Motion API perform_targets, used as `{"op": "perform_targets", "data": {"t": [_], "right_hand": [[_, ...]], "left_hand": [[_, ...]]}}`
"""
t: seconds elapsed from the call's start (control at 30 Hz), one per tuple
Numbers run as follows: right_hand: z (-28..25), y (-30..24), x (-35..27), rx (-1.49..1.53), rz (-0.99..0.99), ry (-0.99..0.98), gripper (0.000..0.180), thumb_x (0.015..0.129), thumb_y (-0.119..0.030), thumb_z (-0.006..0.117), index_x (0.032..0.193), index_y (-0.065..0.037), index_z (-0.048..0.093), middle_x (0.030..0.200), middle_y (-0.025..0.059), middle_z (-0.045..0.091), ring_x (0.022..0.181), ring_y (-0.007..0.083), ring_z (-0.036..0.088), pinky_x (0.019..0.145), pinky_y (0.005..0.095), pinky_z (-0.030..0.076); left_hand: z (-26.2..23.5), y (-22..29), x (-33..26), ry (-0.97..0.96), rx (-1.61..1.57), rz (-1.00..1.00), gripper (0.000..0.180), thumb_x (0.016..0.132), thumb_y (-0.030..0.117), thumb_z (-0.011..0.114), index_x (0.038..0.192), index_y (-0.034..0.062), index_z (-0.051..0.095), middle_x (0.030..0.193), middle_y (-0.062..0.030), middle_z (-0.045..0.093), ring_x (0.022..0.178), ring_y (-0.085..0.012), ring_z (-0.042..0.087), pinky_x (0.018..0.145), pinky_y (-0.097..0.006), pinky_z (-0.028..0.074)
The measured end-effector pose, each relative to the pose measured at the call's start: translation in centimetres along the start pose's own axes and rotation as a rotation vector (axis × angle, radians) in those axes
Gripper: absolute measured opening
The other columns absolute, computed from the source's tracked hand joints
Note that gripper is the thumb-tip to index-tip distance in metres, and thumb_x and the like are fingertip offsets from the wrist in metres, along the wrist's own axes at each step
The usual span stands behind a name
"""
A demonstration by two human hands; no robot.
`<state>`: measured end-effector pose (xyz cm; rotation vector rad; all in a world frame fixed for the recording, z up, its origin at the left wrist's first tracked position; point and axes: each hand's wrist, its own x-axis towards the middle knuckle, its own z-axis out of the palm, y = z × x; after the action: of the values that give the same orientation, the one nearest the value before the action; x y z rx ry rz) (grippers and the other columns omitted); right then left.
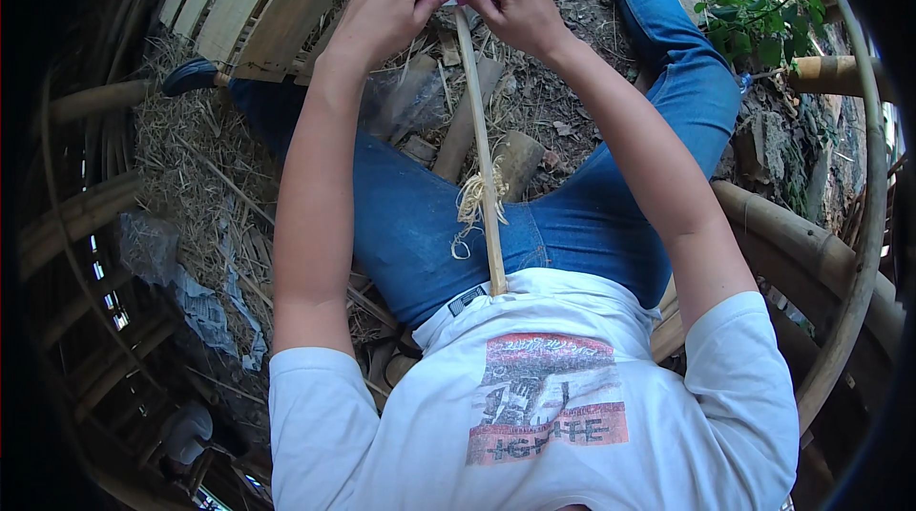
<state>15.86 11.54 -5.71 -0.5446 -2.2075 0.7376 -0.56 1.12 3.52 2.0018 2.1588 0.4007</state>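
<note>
So both hands are up near 12 o'clock, the left hand [386,20] a touch before the hour and the right hand [520,17] a touch past it. They meet at the stick [474,101], fingers curled in and thumbs nearly touching, both in a tight pinch on a small pale bit [452,2] set across the wood. It's tiny from up here, so I honestly can't tell what that is. The stick runs from 12 o'clock down past the middle, lower end against the white shirt [410,444] at the waist, around 5 o'clock. Curly shavings [472,206] hang on it near the centre, over the jeans [410,225]. Legs are spread wide, with a short log [520,163] between them, just off centre toward 1 o'clock. Wooden slats [277,5] sit at 11, straw [191,158] around 10, crumpled plastic [148,239] at 9, a leafy plant [763,15] at 2, and a thick bamboo pole [811,244] at 3.
</note>
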Motion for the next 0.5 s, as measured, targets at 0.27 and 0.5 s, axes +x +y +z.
{"op": "perform_targets", "data": {"t": [0.27, 0.5], "right_hand": [[-0.4, -0.7, -0.5, 0.032, 0.039, -0.047, 0.028, 0.098, -0.039, 0.059, 0.100, -0.018, 0.077, 0.070, 0.0103, 0.068, 0.066, 0.0323, 0.067, 0.064, 0.0428, 0.055], [-0.8, -1.7, -1.5, 0.048, 0.091, -0.118, 0.030, 0.098, -0.041, 0.059, 0.093, -0.017, 0.077, 0.065, 0.0093, 0.066, 0.065, 0.0316, 0.067, 0.063, 0.0431, 0.055]], "left_hand": [[-0.3, 0.7, -0.4, -0.068, 0.065, -0.048, 0.031, 0.098, 0.036, 0.058, 0.111, 0.0133, 0.074, 0.092, -0.0160, 0.071, 0.089, -0.0372, 0.067, 0.080, -0.047, 0.052], [0.0, 0.6, -1.7, -0.047, 0.008, -0.002, 0.029, 0.098, 0.037, 0.058, 0.108, 0.0149, 0.075, 0.088, -0.0157, 0.071, 0.085, -0.0375, 0.066, 0.077, -0.047, 0.052]]}}
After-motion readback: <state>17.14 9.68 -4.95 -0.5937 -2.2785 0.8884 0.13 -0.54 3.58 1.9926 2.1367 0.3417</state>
